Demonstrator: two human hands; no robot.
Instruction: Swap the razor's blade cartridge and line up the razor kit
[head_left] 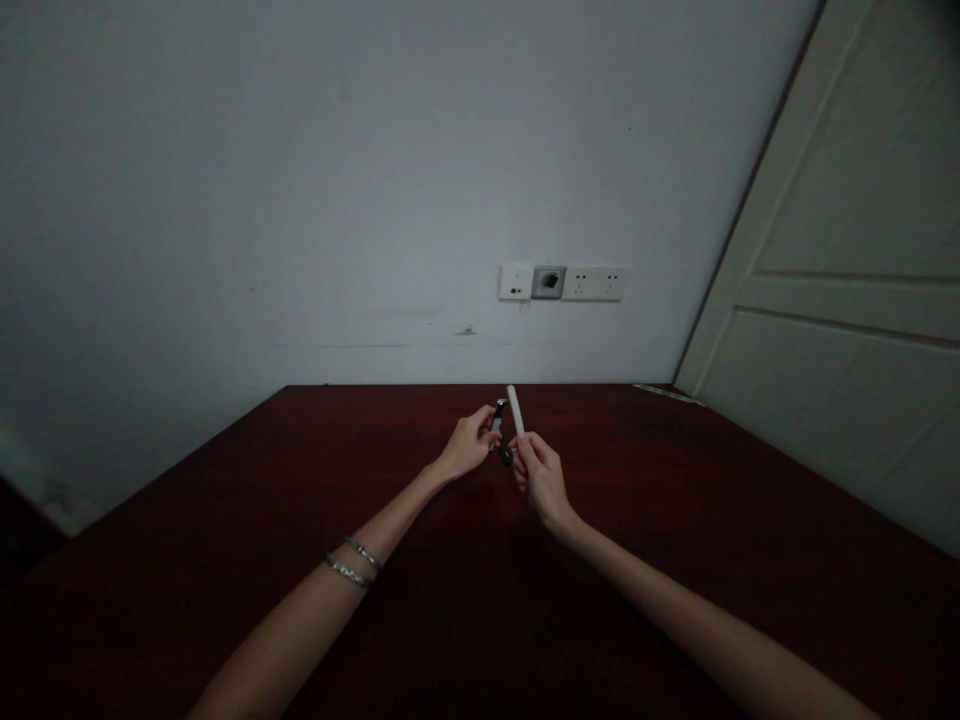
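The stick (515,412) stands nearly upright in the right hand (543,474), over the far part of the worktop (697,500), a little right of the middle of its far edge. That grip is narrow, thumb and fingers pinched around the stick's lower end, its top free and leaning slightly left. Slim, pale and straight, the stick looks light and stiff, and may be brittle if bent; its smooth side could turn between the fingertips. A pinch low on the shaft seems right, leaving the length above bare, with no hard squeeze.

The left hand (469,446) holds the tool (496,420), dark and silvery, in a close grip of thumb and fingers, its head just beside the stick; whether they touch I cannot tell. The tool looks small and rigid, probably light, its metal perhaps slick, so its body is the part to hold, clear of the head. Between the hands, lower down, is a dark piece (505,456), too small to make out.
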